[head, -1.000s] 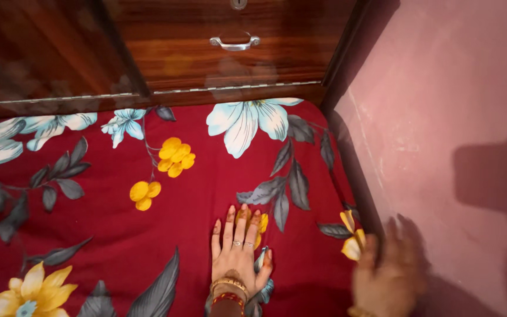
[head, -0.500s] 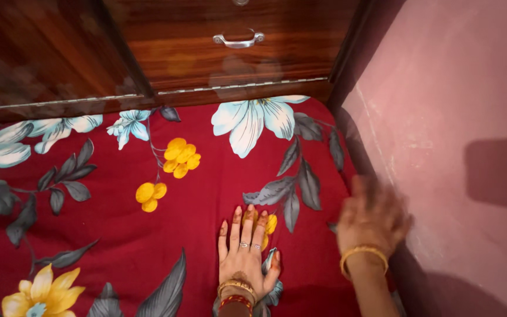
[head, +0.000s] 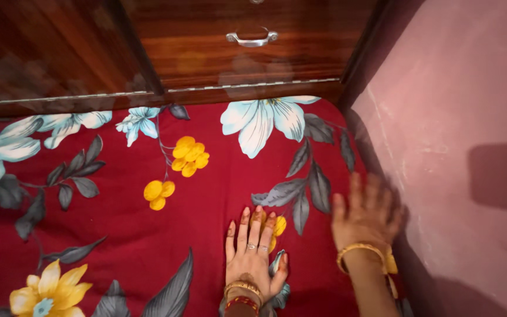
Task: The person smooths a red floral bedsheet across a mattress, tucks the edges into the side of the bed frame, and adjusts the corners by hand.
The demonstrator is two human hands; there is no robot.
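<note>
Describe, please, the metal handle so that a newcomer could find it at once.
Start at the dark wooden headboard above the red flowered sheet. Near the pink wall, its drawer front carries the handle, a small curved silver bar, the only shiny metal grip there.

A glossy dark wooden cabinet [head: 148, 47] fills the top of the frame, with a silver drawer handle [head: 252, 39] at upper centre and a thin metal strip along its lower edge. A plain pink wall [head: 470, 117] takes the right side, crossed by dark shadows.
</note>
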